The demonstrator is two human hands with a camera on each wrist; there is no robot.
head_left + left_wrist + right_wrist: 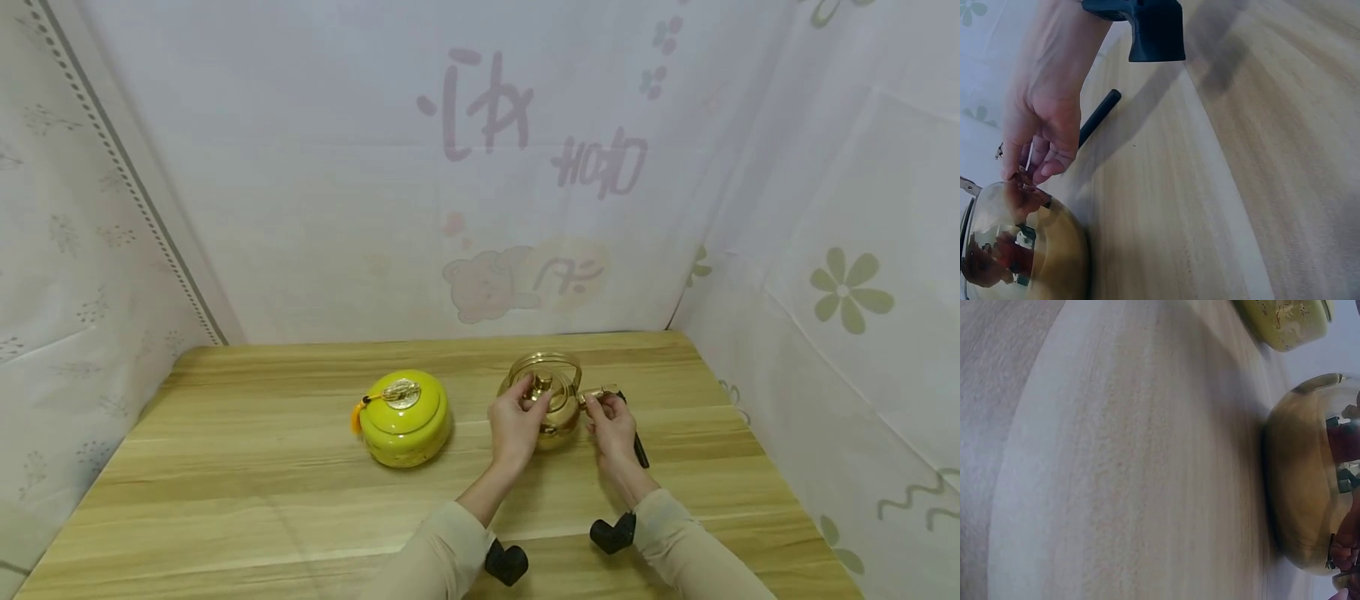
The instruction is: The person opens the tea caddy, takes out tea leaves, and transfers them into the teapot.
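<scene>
A shiny gold kettle [558, 429] with a raised hoop handle [546, 357] stands on the wooden table. My left hand [516, 421] is over its near left side, thumb and fingers pinching at the lid knob [542, 382]. On the other side, my right hand [615, 429] pinches the spout [592, 396] between thumb and fingers. The left wrist view shows the right hand [1047, 128] with its fingertips right at the polished body of the kettle [1060, 256]. In the right wrist view, the kettle [1300, 469] fills the right edge; the left hand's grip is hidden there.
Left of the kettle sits a round yellow lidded jar [405, 446] with a gold medallion and an orange tassel [356, 418]. A black stick-like handle [641, 452] lies just beyond the right hand. Patterned cloth [337, 208] hangs behind and at both sides of the table [225, 500].
</scene>
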